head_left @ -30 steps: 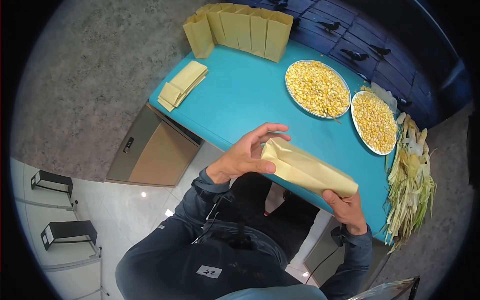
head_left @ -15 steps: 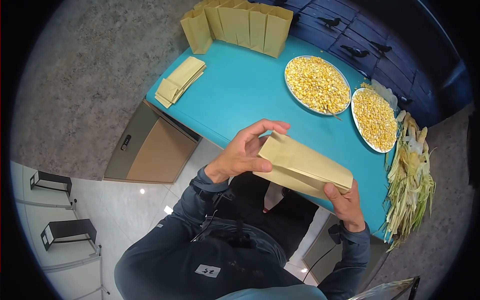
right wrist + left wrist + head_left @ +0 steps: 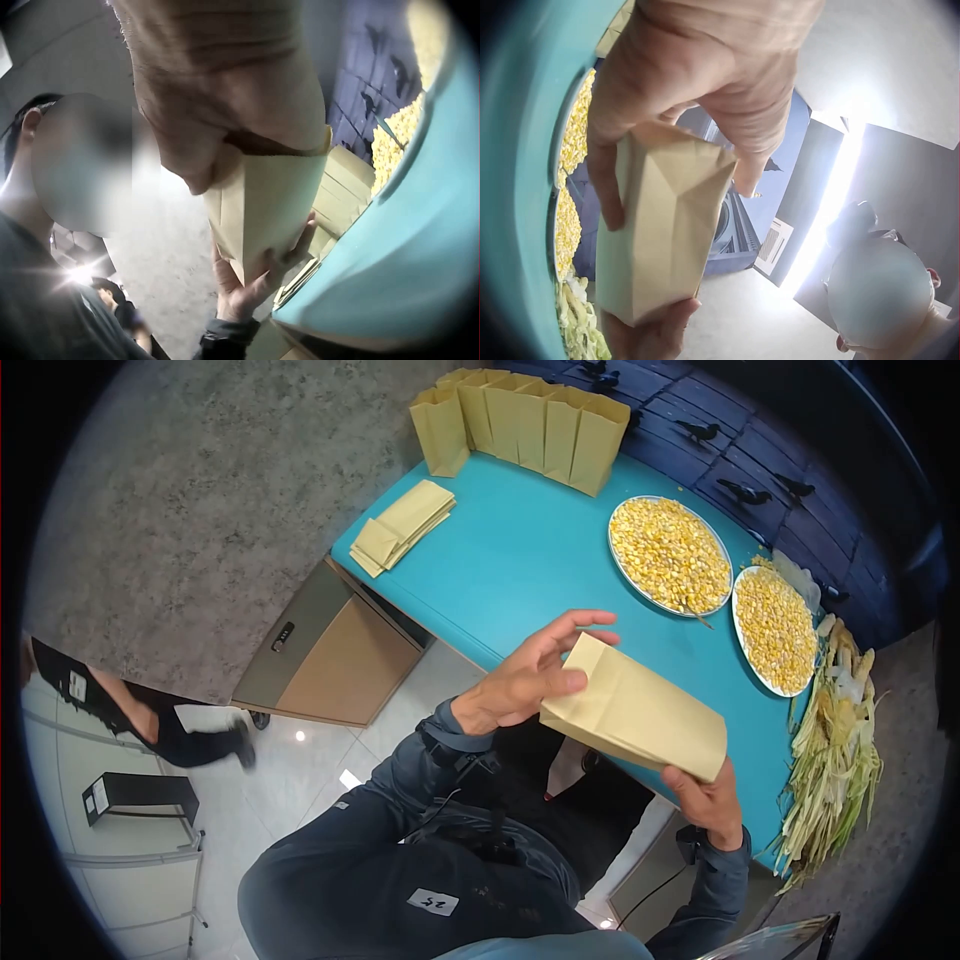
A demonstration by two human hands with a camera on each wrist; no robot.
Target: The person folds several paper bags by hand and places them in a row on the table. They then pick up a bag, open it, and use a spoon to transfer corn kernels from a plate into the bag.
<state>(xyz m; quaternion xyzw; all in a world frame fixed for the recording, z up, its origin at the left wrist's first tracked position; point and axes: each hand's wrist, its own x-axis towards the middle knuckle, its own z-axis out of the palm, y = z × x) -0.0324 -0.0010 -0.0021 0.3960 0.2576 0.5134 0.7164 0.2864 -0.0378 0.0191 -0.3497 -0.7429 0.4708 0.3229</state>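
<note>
A tan paper bag [image 3: 640,705] is held between both hands, above the near edge of the teal table [image 3: 500,575]. The left hand [image 3: 525,678] holds its left end, thumb on the near side and fingers spread past the far side. At the bag's right end the right hand [image 3: 708,800] grips the edge, thumb on the near side. In the right wrist view, part of the right hand [image 3: 232,112] overlaps the bag's jagged-edged opening. The left wrist view shows the creased end of the bag [image 3: 679,202] between the left hand's thumb and fingers.
Several upright paper bags [image 3: 545,435] stand at the back left, near a stack of flat folded ones [image 3: 405,525]. Two plates of corn kernels, one larger [image 3: 670,555], one smaller [image 3: 775,630], sit at the right beside corn husks [image 3: 830,760]. Another person [image 3: 150,715] is at far left.
The bag has been turned in the hands, so a broad flat side now faces up. The head view has shifted slightly, and another person has come into view at the left.
</note>
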